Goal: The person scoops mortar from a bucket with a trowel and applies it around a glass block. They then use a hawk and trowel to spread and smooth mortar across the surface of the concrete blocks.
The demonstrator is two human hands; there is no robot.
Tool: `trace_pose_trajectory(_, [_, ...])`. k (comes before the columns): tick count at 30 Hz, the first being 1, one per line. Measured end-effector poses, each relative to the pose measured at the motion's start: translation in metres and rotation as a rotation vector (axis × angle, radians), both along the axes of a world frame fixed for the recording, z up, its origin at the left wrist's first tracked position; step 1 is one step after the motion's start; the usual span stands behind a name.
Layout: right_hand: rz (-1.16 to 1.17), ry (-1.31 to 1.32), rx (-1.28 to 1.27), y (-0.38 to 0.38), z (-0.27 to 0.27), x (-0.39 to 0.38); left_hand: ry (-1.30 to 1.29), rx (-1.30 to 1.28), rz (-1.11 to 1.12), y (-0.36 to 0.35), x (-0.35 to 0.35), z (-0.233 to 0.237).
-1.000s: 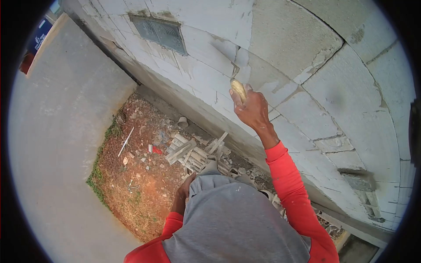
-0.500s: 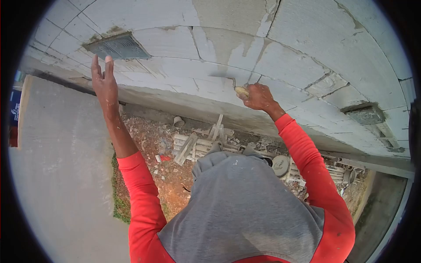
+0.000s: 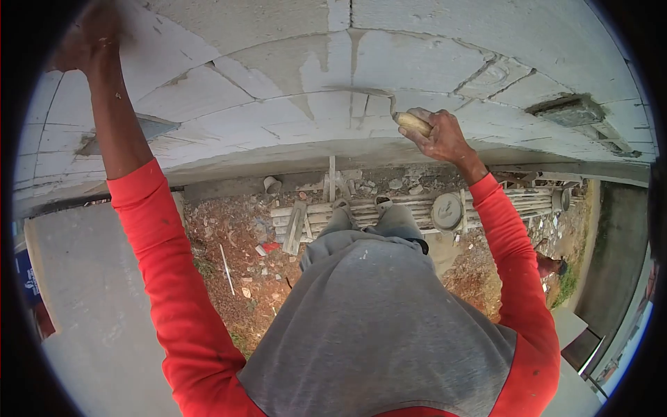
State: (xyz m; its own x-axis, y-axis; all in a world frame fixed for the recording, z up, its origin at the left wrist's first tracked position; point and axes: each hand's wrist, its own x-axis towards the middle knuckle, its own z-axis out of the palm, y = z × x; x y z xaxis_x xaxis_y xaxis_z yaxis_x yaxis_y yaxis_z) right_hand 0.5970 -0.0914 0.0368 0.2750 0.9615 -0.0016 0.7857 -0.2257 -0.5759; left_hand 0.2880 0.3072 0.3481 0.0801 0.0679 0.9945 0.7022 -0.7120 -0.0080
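Observation:
My right hand (image 3: 448, 142) is closed around the wooden handle of a trowel (image 3: 413, 124). Its thin metal blade points left, close to the face of the pale block wall (image 3: 292, 121). Wet grey mortar stains (image 3: 278, 62) run down the blocks above the blade. At the upper left, my left hand (image 3: 90, 38) is raised to the higher part of the wall and smeared by motion, its fingers unclear. The left forearm partly covers a grey rectangular panel (image 3: 149, 127) set in the wall.
Under my feet lies a platform of pale poles (image 3: 316, 217). A round mortar-coated pan (image 3: 447, 211) stands on it to the right. Below are rubble-strewn red soil (image 3: 215, 240) and a small bucket (image 3: 272, 185). A recessed block opening (image 3: 570, 111) interrupts the wall at right; a concrete slab (image 3: 104, 292) lies left.
My left hand has moved up and left, from beside the grey panel to higher on the wall. The view has shifted; my right hand still grips the trowel by the wall.

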Motion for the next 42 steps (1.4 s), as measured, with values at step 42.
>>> trace_pose_trajectory(42, [-0.185,-0.246,-0.130,-0.140,0.015,0.094,-0.160,-0.023,-0.092,-0.009,0.017,-0.004])
